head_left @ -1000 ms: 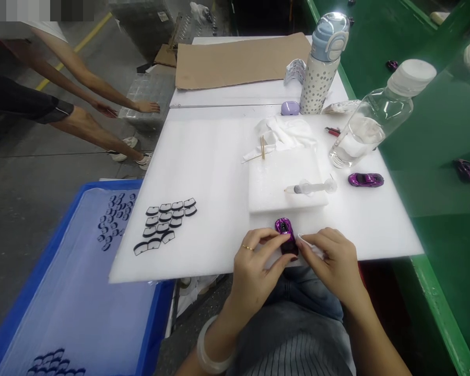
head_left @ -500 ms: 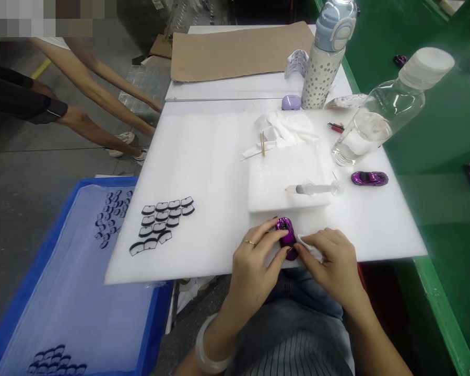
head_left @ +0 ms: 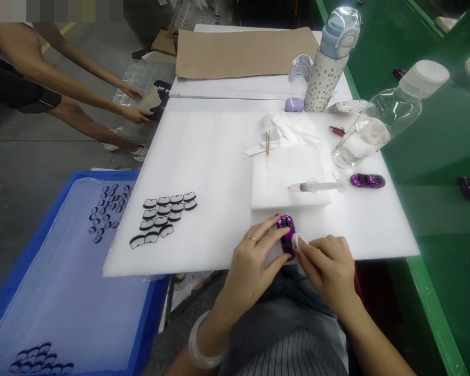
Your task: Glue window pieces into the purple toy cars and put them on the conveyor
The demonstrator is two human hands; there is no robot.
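Observation:
My left hand [head_left: 256, 257] pinches a shiny purple toy car [head_left: 286, 233] at the near edge of the white foam sheet [head_left: 211, 156]. My right hand [head_left: 329, 266] is closed on a small white cloth wad [head_left: 297, 241] and presses it against the car's right side. A syringe [head_left: 317, 186] lies on a raised white foam block [head_left: 285, 175] just beyond the car. A second purple toy car [head_left: 367, 180] rests to the right. Rows of small black-rimmed windshield pieces [head_left: 164, 216] lie on the sheet to my left.
A clear water bottle [head_left: 379, 117] lies tilted at right, a dotted flask [head_left: 331, 60] stands behind it. A crumpled white cloth [head_left: 292, 128], cardboard sheet [head_left: 238, 52], and blue bin [head_left: 62, 292] with more pieces surround. Another person's arms [head_left: 82, 83] reach in at far left. Green conveyor [head_left: 434, 156] at right.
My right hand has slid the white wad forward along the car's side. The other person's hands at far left have taken up a flat piece.

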